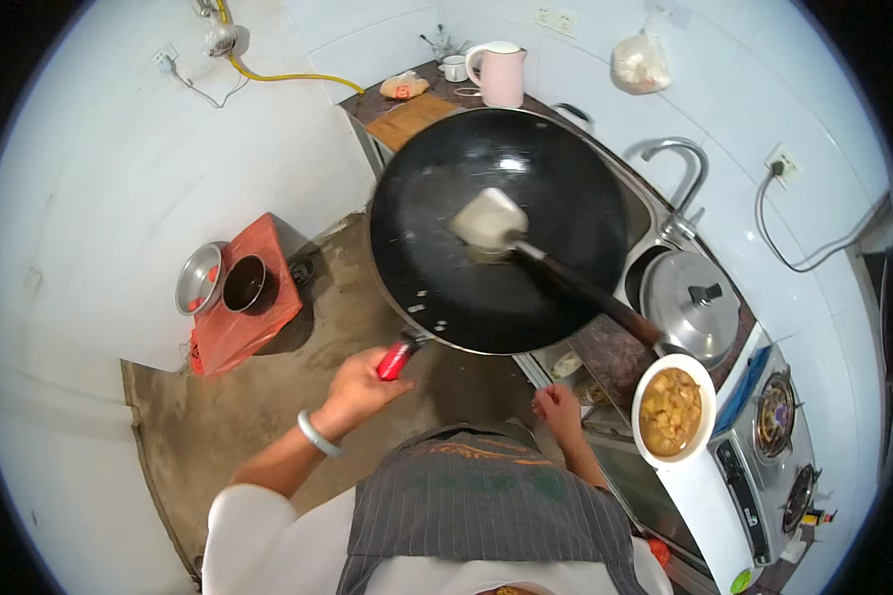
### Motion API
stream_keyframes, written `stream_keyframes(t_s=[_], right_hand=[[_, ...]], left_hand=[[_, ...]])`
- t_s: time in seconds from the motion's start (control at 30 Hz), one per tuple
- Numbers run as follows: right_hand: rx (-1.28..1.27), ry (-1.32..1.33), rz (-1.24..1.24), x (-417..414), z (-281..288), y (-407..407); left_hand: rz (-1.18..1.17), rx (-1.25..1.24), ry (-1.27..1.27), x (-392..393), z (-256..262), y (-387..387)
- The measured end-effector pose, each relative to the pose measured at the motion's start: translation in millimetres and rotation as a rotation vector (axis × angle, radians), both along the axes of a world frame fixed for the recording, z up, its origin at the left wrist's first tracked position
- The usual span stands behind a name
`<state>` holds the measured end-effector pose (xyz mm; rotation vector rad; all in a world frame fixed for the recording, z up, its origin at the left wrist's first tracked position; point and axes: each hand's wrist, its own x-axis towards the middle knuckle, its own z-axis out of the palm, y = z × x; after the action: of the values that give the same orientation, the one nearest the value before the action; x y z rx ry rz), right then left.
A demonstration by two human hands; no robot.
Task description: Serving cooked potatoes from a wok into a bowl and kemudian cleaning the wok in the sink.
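Note:
My left hand point(370, 385) grips the red handle point(398, 359) of a large black wok point(446, 275), held up before me. Inside the wok lies a metal spatula point(491, 219), its dark wooden handle point(595, 294) reaching past the rim on the right. A few pale food bits stick near the wok's lower edge. Lower right, my right hand point(558, 407) hangs with curled fingers and nothing visible in it, apart from the wok. To its right, a white bowl point(637, 439) of chunky brown food in broth stands near the counter's edge.
A faucet point(696, 167), a lidded metal pot point(688, 320) and a gas stove point(759, 461) line the right side. Behind the wok are a cutting board point(413, 120) and a pink kettle point(503, 74). At left, a metal basin point(199, 279) and dark pot point(250, 285) stand on red plastic point(268, 338).

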<state>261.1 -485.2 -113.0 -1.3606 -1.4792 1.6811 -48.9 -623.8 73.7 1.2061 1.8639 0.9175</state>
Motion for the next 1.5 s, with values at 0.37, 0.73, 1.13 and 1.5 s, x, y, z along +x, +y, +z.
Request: stream_keyframes(t_s=[0.37, 0.73, 1.13, 1.5], right_hand=[[0.772, -0.274, 0.100, -227.2, 76.8, 278.7], [0.991, -0.913, 0.216, -347.6, 34.9, 444.2], [0.941, -1.050, 0.271, -360.7, -20.9, 529.9], [1.159, -0.839, 0.510, -535.4, 100.7, 398.4]], left_hand=[[0.897, -0.151, -0.114, -75.3, -6.4, -91.8], [1.661, -0.159, -0.301, -116.6, -67.8, -76.1], [2.053, -0.139, -0.353, -173.9, -178.5, -86.6], [2.064, -0.210, -0.463, -238.5, -212.4, -133.1]])
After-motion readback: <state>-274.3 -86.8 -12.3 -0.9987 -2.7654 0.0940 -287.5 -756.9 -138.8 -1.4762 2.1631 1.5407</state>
